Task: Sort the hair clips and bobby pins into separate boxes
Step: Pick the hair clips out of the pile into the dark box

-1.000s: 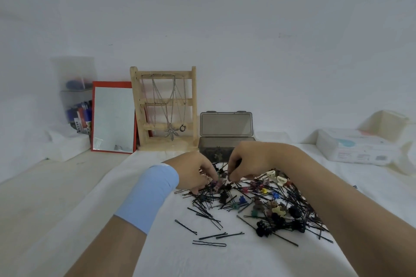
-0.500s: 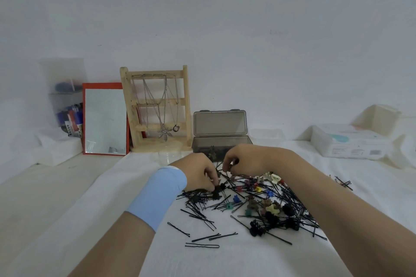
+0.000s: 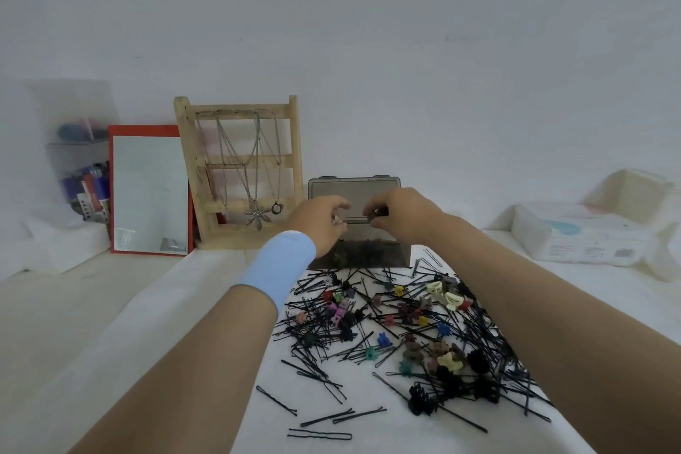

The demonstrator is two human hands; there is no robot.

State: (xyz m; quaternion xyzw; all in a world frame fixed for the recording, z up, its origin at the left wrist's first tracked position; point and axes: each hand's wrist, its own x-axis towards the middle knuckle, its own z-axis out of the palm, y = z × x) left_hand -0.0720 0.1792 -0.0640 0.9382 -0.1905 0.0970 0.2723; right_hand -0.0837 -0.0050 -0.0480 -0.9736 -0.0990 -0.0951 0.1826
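Both arms reach forward, left hand [image 3: 320, 224] and right hand [image 3: 403, 218] close together, fingers [image 3: 374, 206] curled in pinches.

No legible text; print on white pack [image 3: 586, 240] too small

A broad, smooth, pale-blue band [image 3: 279, 271] circled the left wrist, just behind the left hand [image 3: 318, 223] and its fingers [image 3: 341, 203]. Behind the band, both forearms were bare.

Home dressing corner — mirror [image 3: 149, 193], necklace stand [image 3: 238, 173].
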